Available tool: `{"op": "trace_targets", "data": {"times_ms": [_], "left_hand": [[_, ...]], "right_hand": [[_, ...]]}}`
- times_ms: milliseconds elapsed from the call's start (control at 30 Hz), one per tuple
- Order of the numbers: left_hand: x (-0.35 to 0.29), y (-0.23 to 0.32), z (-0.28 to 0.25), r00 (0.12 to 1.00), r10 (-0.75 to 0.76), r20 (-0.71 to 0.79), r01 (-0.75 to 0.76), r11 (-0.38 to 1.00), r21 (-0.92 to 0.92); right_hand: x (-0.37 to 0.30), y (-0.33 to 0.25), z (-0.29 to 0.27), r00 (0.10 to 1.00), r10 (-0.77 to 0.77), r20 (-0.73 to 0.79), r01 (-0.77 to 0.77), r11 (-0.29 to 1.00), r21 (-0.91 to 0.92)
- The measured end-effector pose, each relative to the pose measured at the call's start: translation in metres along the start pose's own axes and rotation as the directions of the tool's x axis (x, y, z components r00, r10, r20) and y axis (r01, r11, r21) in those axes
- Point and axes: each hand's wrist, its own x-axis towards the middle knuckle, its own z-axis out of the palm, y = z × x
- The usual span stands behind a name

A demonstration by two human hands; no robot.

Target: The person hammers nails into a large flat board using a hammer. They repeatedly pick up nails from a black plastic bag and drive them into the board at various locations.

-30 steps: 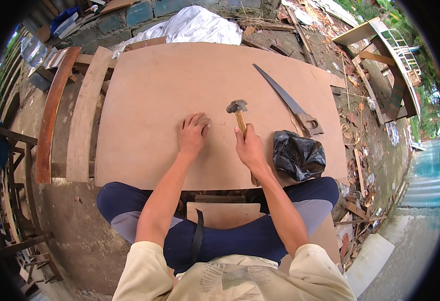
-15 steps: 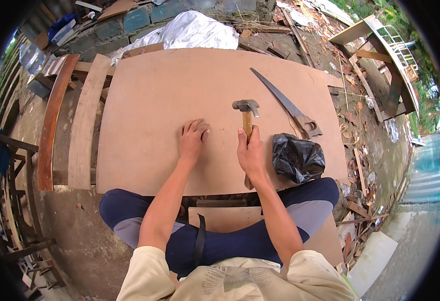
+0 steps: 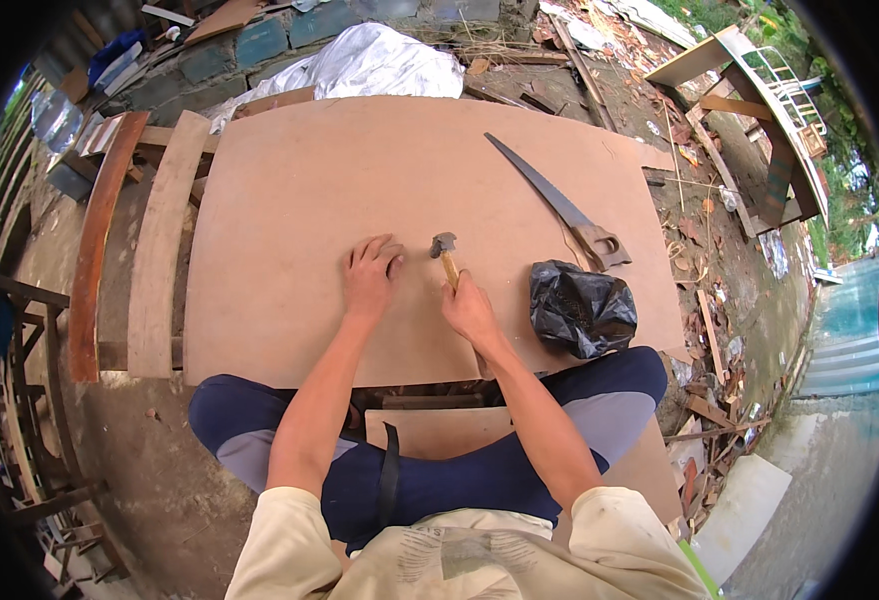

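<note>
A hammer (image 3: 449,265) with a wooden handle and dark metal head is gripped in my right hand (image 3: 471,308). Its head is low over the middle of a large brown wooden board (image 3: 279,180); I cannot tell whether it touches. Left of the hammer, my left hand (image 3: 371,280) rests on the board, fingers stretched forward and somewhat bent. No object shows in it. To the right of my right hand sits a crumpled black plastic bag (image 3: 582,312). Beyond the bag a handsaw (image 3: 559,205) lies slanted, its wooden handle toward me and its blade pointing away.
My crossed legs (image 3: 599,400) are against the board's near edge. Wooden planks (image 3: 164,250) stand along its left side. A silvery sheet (image 3: 384,65) covers something beyond the far edge. Scrap wood and litter (image 3: 709,335) lie on the ground at right, near a tilted wooden frame (image 3: 774,150).
The hammer has come down and to the left, its head now nearer my left hand. My left hand has shifted only slightly. The whole view has drifted a little.
</note>
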Motion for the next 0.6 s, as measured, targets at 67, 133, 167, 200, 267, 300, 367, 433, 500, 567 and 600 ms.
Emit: {"op": "trace_targets", "data": {"times_ms": [67,133,167,200,267,300,367,433,500,567,600], "left_hand": [[0.001,-0.002,0.000,1.000,-0.007,0.000,0.007,1.000,-0.005],[-0.004,-0.010,-0.006,1.000,-0.016,0.005,0.016,1.000,0.025],[-0.004,-0.011,-0.007,1.000,-0.022,0.000,0.022,0.999,0.026],[-0.005,-0.012,-0.008,1.000,-0.029,-0.001,0.029,0.999,0.026],[-0.004,-0.011,-0.007,1.000,-0.018,-0.003,0.018,0.999,0.028],[-0.003,-0.011,-0.006,1.000,-0.007,-0.004,0.007,1.000,0.030],[0.003,0.009,0.004,1.000,0.025,0.002,-0.025,1.000,-0.012],[-0.003,-0.005,-0.003,1.000,-0.009,-0.004,0.009,1.000,0.001],[-0.006,-0.010,-0.006,1.000,-0.019,-0.009,0.019,1.000,0.018],[-0.007,-0.012,-0.007,1.000,-0.023,-0.015,0.023,0.999,0.023],[-0.007,-0.013,-0.007,1.000,-0.024,-0.015,0.024,0.999,0.026]], "right_hand": [[0.011,-0.001,-0.001,0.999,0.014,0.050,-0.009,0.994,-0.106],[0.010,-0.048,-0.029,0.997,0.062,0.048,-0.059,0.997,-0.052],[0.007,-0.068,-0.042,0.997,0.064,0.031,-0.065,0.997,0.033],[0.002,-0.086,-0.053,0.997,0.071,0.017,-0.073,0.990,0.118],[-0.004,-0.087,-0.051,0.998,0.062,0.003,-0.062,0.985,0.162],[-0.007,-0.066,-0.033,0.999,0.043,0.007,-0.043,0.992,0.121],[0.007,0.030,0.006,0.992,-0.019,0.122,0.041,0.983,-0.180],[0.010,-0.006,-0.007,0.990,0.052,0.132,-0.037,0.993,-0.111],[0.003,-0.057,-0.035,0.989,0.089,0.119,-0.090,0.996,0.000],[-0.003,-0.092,-0.057,0.994,0.087,0.073,-0.098,0.983,0.154],[-0.004,-0.086,-0.048,0.999,0.044,0.017,-0.046,0.984,0.172]]}}
